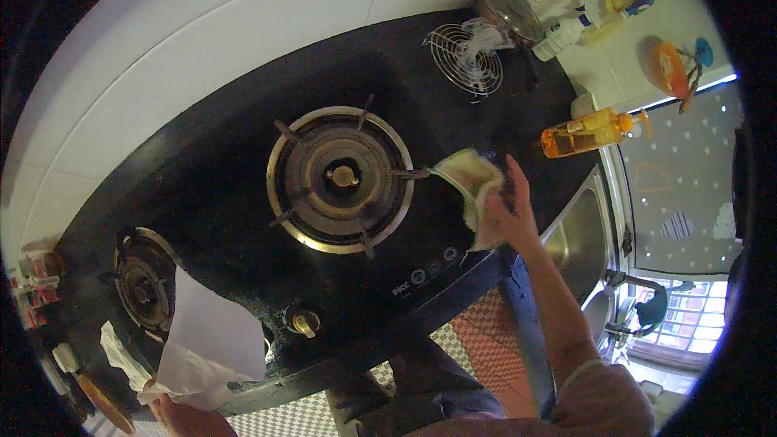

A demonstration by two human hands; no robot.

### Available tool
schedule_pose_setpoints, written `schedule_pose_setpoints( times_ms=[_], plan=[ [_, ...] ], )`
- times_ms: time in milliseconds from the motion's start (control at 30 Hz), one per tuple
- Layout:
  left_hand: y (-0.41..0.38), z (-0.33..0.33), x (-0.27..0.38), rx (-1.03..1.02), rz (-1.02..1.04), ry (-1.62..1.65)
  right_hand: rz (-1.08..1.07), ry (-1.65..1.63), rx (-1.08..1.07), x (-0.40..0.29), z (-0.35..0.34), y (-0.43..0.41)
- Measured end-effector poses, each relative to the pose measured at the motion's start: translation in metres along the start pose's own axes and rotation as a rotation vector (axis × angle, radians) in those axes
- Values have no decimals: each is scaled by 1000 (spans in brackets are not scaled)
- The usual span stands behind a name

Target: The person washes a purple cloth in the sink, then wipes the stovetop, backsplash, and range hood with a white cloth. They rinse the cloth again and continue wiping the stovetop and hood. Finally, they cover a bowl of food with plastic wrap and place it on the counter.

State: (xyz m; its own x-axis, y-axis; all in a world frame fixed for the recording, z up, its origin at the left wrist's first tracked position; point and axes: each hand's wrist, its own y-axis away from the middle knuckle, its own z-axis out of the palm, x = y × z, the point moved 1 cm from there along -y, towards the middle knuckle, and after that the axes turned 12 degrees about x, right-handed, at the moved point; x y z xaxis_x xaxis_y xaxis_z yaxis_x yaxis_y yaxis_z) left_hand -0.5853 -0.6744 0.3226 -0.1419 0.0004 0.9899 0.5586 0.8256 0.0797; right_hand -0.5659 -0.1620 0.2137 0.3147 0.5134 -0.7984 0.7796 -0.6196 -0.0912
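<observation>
My left hand, at the bottom left, pinches a thin white sheet, perhaps a paper towel. The sheet hangs over the front of the cooktop and partly hides the left burner. A crumpled white strip spreads to its left; I cannot tell whether it is the same sheet. My right hand grips a pale yellow-green cloth on the right part of the black gas cooktop. The cloth's left corner meets a pan-support arm of the large round burner.
A brass-coloured knob sits at the cooktop's front. Behind to the right are a wire rack, a lidded pot and a spray bottle. An orange pump bottle stands by the steel sink.
</observation>
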Motion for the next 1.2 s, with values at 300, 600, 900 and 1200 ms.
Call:
schedule_pose_setpoints(
  times_ms=[300, 600, 900, 1200],
  plan=[
    [-35, -41, 12, -267, -154, 431, -463, 573, -208, -30, 47, 74],
    [-57, -80, 16, 153, 336, -437, -580, 315, -586, -95, 92, 153],
    [-147, -179, 3, 124, 645, -789, -440, 148, -520, -125, 130, 163],
    [-304, -252, -44, 77, 195, -311, -469, 176, -669, -130, 149, 175]
  ],
)
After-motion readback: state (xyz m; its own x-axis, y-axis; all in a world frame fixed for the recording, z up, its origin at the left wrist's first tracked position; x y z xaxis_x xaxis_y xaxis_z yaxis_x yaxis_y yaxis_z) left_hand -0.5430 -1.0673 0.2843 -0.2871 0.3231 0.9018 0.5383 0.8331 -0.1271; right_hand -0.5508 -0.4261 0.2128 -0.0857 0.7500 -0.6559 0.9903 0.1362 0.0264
